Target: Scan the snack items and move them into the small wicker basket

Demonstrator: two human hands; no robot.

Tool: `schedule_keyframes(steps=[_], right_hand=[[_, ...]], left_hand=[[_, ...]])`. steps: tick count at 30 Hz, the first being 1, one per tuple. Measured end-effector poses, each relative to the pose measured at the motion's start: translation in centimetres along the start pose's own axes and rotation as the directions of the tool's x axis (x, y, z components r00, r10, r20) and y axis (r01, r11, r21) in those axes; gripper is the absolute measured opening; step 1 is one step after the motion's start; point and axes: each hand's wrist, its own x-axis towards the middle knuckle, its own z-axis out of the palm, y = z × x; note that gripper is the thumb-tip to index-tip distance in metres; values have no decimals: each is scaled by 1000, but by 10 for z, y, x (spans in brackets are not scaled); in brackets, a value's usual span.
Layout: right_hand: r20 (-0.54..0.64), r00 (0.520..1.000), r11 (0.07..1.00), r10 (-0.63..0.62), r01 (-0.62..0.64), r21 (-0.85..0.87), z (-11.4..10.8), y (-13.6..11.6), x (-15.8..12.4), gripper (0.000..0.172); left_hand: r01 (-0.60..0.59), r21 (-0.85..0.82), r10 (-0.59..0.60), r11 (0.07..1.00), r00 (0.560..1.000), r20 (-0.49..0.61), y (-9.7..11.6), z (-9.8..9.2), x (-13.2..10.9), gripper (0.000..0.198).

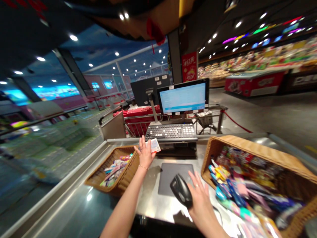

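Left hand (145,153) pinching small printed card (155,145) over steel table (153,203), between wicker basket (247,147) and keyboard; right hand (200,200), fingers (195,180) spread, at black handheld barcode scanner (181,190), grip unclear

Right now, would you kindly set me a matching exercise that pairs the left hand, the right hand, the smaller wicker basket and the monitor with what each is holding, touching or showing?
1. left hand
2. right hand
3. smaller wicker basket
4. monitor

A. showing a pale blue screen
B. touching a black handheld scanner
C. containing colourful flat packets
D. holding a white card

Pairs: 1-D, 2-B, 3-C, 4-A
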Motion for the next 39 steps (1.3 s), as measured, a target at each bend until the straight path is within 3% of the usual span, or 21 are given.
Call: schedule_keyframes(steps=[7,15,22,39], right_hand=[[56,998,1000,21,-22,12,-1,0,-2,69],[50,998,999,41,-41,1,-3,-5,-1,60],[62,998,999,33,-34,20,-2,-5,-1,64],[57,998,1000,4,-5,18,3,-4,-1,60]], left_hand=[[-10,17,10,1000,1000,-10,0,2,2,80],[-13,23,13,1000,1000,-16,-1,5,2,80],[-9,8,9,1000,1000,-12,-3,4,2,80],[40,62,-38,997,999,-28,-25,2,-6,75]])
